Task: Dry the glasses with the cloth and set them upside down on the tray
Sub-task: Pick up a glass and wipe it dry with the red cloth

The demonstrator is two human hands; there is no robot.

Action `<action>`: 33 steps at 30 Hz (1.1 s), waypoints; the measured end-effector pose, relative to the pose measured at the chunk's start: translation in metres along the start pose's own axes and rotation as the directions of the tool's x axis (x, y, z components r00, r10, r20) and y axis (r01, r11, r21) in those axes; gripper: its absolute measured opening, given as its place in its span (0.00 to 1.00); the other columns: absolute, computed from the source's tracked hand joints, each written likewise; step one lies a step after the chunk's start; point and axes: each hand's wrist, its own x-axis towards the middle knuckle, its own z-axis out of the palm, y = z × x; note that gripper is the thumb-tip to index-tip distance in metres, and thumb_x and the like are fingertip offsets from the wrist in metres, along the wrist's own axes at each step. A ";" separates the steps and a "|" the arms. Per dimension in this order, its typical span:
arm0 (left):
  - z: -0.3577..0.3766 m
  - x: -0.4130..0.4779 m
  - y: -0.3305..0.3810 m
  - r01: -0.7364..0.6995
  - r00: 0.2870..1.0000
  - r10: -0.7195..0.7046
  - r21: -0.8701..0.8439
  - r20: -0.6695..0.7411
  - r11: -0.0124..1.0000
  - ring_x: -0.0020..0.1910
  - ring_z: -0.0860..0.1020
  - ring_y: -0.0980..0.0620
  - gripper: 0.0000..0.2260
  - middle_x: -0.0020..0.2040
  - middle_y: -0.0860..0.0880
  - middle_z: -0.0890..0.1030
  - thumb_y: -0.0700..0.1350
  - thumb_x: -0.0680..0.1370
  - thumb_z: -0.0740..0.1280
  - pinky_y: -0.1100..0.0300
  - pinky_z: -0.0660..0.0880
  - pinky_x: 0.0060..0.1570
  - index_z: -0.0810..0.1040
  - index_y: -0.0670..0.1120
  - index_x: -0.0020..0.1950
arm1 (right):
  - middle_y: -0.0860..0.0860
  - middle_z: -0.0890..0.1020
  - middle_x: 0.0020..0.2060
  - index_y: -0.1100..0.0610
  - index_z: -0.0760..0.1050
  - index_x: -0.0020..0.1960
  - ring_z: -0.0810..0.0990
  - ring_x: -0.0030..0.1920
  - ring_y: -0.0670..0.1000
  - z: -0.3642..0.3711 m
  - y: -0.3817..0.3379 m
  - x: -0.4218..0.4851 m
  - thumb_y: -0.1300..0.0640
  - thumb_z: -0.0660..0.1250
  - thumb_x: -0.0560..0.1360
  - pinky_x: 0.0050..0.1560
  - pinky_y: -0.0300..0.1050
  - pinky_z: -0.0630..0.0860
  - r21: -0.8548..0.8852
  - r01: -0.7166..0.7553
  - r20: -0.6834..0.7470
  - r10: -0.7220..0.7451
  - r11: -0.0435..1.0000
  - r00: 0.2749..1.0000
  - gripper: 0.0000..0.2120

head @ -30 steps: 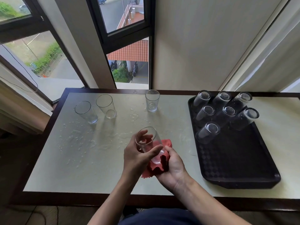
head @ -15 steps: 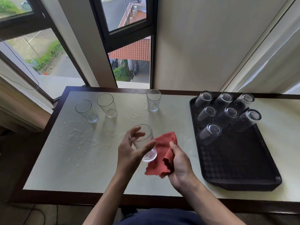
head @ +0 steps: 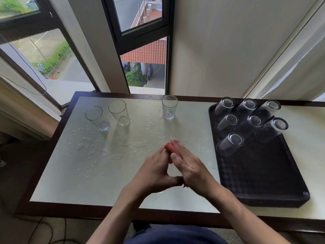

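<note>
My left hand (head: 154, 171) and my right hand (head: 190, 166) are pressed together above the table's middle. The red cloth (head: 169, 147) sticks out between their fingertips, held by my right hand. The glass I was holding is almost wholly hidden between my palms and the cloth. Three clear glasses stand upright at the back: two at the left (head: 96, 118) (head: 119, 112) and one in the middle (head: 169, 107). On the black tray (head: 263, 182) at the right, several glasses stand upside down at the far end, the nearest (head: 230, 144).
Water drops (head: 91, 148) cover the left and middle of the pale tabletop. The table's dark wooden rim (head: 58, 138) runs around it. Windows and a wall stand right behind the table. The near half of the tray holds nothing.
My hands have closed together. The red cloth, loose in my right hand before, is now pressed against the glass in my left hand, and the glass has gone out of sight between them.
</note>
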 end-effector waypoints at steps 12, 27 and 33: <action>0.011 -0.001 -0.001 0.081 0.983 -0.056 0.140 -0.174 0.987 0.35 0.76 0.56 0.21 0.40 0.56 0.78 0.64 0.55 0.73 0.64 0.69 0.35 0.79 0.55 0.42 | 0.46 0.75 0.69 0.35 0.67 0.68 0.77 0.65 0.42 0.011 0.020 0.003 0.37 0.57 0.75 0.66 0.43 0.74 0.393 -0.101 -0.004 0.111 0.914 0.994 0.21; 0.001 0.001 -0.011 0.032 0.957 -0.023 0.028 -0.288 0.999 0.33 0.74 0.58 0.18 0.36 0.57 0.77 0.61 0.56 0.76 0.59 0.74 0.34 0.73 0.58 0.37 | 0.52 0.82 0.60 0.45 0.78 0.60 0.84 0.56 0.51 0.021 0.008 0.022 0.47 0.59 0.81 0.56 0.50 0.81 0.520 -0.046 -0.104 0.116 0.853 0.988 0.13; 0.005 -0.009 -0.021 0.165 0.954 -0.208 -0.198 -0.218 0.966 0.38 0.80 0.59 0.23 0.40 0.56 0.83 0.65 0.57 0.80 0.59 0.78 0.40 0.83 0.56 0.45 | 0.62 0.85 0.46 0.66 0.79 0.55 0.85 0.44 0.56 0.016 0.016 0.029 0.55 0.54 0.85 0.45 0.48 0.82 0.742 -0.228 -0.053 0.394 0.630 0.918 0.19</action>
